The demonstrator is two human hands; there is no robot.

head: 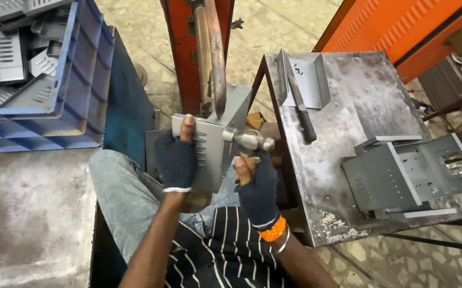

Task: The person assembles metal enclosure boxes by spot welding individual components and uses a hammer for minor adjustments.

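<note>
A grey sheet-metal box part with louvre slots (215, 141) rests under the curved copper arm (216, 58) of an orange machine. My left hand (177, 157), in a dark fingerless glove, grips the part's left side. My right hand (256, 184), gloved the same way and wearing an orange band and a bangle, holds a ball-peen hammer (248, 140) by its wooden handle. The steel hammer head lies against the right edge of the part.
A worn steel table (359, 96) at the right carries a bent metal bracket (311, 80), a dark-handled file (301, 109) and stacked grey folded parts (407, 173). A blue crate (84, 80) of similar louvred parts stands upper left. My knee in grey trousers (119, 186) is below.
</note>
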